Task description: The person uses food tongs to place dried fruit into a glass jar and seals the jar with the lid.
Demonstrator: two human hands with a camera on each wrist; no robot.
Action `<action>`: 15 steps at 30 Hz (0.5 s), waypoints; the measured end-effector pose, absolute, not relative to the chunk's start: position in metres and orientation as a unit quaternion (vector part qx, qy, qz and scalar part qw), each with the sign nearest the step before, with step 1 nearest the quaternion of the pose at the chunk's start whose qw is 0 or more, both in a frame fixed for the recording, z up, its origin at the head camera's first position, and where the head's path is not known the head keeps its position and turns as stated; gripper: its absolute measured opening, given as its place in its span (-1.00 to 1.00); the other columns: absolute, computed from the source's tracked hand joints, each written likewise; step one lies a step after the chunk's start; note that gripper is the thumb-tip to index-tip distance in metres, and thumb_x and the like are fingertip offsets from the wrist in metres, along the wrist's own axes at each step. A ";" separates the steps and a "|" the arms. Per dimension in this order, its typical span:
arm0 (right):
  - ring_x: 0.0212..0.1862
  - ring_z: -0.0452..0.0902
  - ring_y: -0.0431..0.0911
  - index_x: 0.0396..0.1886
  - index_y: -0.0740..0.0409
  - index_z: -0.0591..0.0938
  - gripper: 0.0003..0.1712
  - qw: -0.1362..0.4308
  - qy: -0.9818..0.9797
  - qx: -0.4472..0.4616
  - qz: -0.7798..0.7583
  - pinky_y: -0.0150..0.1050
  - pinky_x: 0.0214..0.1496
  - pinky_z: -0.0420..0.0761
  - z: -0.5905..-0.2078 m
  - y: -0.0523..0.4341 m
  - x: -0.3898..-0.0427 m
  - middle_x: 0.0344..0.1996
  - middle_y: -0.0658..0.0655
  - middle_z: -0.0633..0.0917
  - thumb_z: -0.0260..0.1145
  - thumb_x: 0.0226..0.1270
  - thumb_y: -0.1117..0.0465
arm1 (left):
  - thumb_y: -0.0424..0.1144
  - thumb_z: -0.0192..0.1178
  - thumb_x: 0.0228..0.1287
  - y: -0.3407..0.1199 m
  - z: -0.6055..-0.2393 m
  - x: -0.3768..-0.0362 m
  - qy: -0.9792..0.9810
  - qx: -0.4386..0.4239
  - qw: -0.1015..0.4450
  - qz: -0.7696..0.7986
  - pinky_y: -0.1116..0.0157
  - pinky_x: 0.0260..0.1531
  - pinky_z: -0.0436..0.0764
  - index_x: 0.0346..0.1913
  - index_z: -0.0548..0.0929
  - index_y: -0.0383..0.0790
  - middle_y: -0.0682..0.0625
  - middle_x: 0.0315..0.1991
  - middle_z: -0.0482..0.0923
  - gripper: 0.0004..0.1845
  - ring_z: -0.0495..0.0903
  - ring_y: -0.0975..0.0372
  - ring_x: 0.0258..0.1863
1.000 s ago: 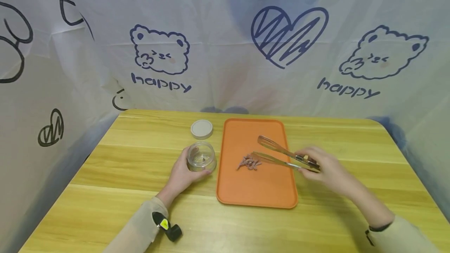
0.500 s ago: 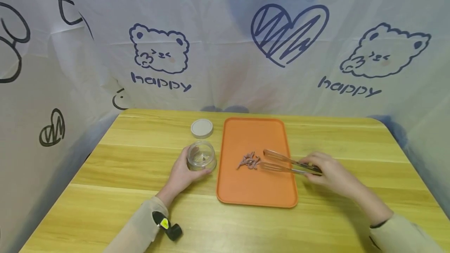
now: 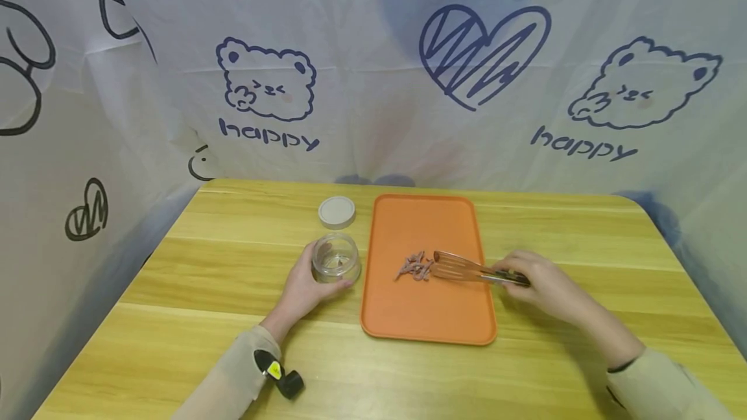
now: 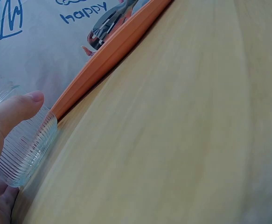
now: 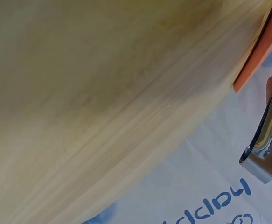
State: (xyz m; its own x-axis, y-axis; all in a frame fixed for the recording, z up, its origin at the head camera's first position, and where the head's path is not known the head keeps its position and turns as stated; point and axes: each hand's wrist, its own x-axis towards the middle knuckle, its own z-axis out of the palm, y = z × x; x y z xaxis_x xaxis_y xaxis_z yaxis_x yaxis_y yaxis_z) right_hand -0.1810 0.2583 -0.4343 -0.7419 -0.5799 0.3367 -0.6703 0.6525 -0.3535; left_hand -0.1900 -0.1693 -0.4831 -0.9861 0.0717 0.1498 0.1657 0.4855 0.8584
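Observation:
A clear ribbed jar (image 3: 335, 258) stands on the wooden table (image 3: 233, 290) just left of an orange tray (image 3: 426, 316). My left hand (image 3: 305, 288) grips the jar (image 4: 27, 148) from its near side. A small heap of pinkish strips (image 3: 413, 267) lies in the middle of the tray. My right hand (image 3: 533, 282) holds metal tongs (image 3: 467, 269) by their handle end. The tong arms are squeezed together, and their tips lie flat on the tray beside the strips. The right wrist view shows only the tongs' hinge end (image 5: 265, 154) and the tray's edge (image 5: 261, 49).
A white jar lid (image 3: 336, 212) lies on the table behind the jar. A printed cloth backdrop (image 3: 373, 70) closes off the back and both sides. A small black device (image 3: 280, 378) is strapped to my left wrist.
The tongs came down from a raised, spread position and closed; their tips now lie on the tray by the strips. The left hand and jar stayed put.

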 end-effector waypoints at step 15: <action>-0.38 0.39 -0.30 -0.14 0.07 0.69 -0.73 0.070 -0.915 0.325 0.229 -0.36 -0.42 0.51 -0.434 0.256 -0.181 -0.29 -0.06 0.59 0.38 0.15 0.37 | -0.05 0.60 -0.25 -0.169 -0.483 -0.189 -0.861 -0.069 0.045 -0.502 0.03 0.28 0.27 0.36 0.25 -0.19 -0.12 0.24 0.39 0.05 0.34 0.01 0.24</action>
State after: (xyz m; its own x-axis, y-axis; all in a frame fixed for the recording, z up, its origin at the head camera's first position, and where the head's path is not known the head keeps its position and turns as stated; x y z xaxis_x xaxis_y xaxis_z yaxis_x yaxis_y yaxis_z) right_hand -0.1805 0.2557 -0.4339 -0.7788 -0.5629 0.2767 -0.6269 0.6839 -0.3732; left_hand -0.1895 -0.1692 -0.4829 -0.9864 0.0745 0.1468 0.1645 0.4854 0.8587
